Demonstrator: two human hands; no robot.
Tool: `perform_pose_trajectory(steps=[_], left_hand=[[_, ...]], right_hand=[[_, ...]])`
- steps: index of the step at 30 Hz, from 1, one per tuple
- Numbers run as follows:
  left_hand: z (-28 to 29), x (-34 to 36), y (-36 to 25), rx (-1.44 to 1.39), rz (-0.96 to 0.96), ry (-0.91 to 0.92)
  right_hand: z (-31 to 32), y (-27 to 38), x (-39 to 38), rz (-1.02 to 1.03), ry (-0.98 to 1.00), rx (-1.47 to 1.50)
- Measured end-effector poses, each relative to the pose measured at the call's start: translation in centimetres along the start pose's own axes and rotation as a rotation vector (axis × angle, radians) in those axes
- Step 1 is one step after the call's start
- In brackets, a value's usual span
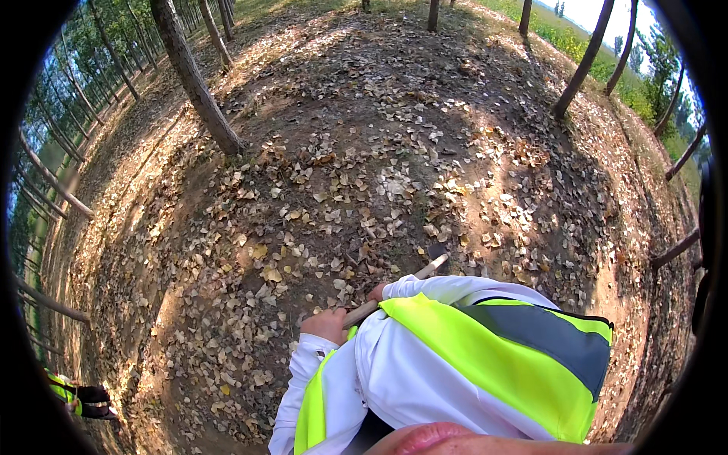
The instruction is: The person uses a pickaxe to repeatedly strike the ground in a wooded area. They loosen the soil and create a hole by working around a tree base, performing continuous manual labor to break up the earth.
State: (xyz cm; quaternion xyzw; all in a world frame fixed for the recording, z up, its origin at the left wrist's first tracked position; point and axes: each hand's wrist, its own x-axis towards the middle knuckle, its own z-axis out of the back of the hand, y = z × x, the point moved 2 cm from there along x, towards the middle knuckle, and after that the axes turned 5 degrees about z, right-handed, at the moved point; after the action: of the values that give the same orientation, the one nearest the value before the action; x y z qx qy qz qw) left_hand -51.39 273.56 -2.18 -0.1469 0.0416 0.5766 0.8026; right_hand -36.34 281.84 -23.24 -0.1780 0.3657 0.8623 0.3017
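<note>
My left hand (325,325) is closed around the pale wooden handle (360,312) of a long tool. Farther along, my right hand (377,292) also grips it, partly covered by my white sleeve. The handle runs up and to the right past that sleeve. At its far end sits a small dark head (437,250), apparently metal, close above the leaf-strewn ground; its shape is too small to tell the tool's exact kind. My white sleeves and yellow-green vest (485,356) fill the lower middle and hide part of the handle.
Dry leaves (334,220) cover brown soil all around. A tree trunk (199,87) rises at the far left, another trunk (584,64) at the far right, with several more along both sides. A person in a yellow-green vest (64,390) is at the lower left.
</note>
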Motion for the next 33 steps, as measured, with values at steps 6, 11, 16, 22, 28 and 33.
perform_pose_trajectory(steps=[6,11,16,22,28,33], left_hand=[[0.5,0.0,-1.0,0.126,-0.060,-0.052],[0.4,0.1,-1.5,0.117,-0.054,-0.024],[0.9,0.1,-1.2,0.047,-0.018,0.009],[1.2,0.2,-0.3,-0.031,-0.008,0.073],[0.9,-0.2,0.5,-0.081,0.058,0.203],[-0.2,-0.6,1.2,-0.125,0.079,0.206]], right_hand=[[-0.4,0.2,-0.8,0.003,-0.023,0.018],[-0.6,-0.4,-1.3,0.019,-0.036,0.026],[-1.3,-1.4,-1.1,0.047,-0.183,0.082],[0.4,-0.5,-2.6,0.035,-0.153,0.153],[-1.9,-3.2,-0.5,0.077,-0.115,0.093],[-0.3,-2.0,0.3,0.007,0.027,0.020]])
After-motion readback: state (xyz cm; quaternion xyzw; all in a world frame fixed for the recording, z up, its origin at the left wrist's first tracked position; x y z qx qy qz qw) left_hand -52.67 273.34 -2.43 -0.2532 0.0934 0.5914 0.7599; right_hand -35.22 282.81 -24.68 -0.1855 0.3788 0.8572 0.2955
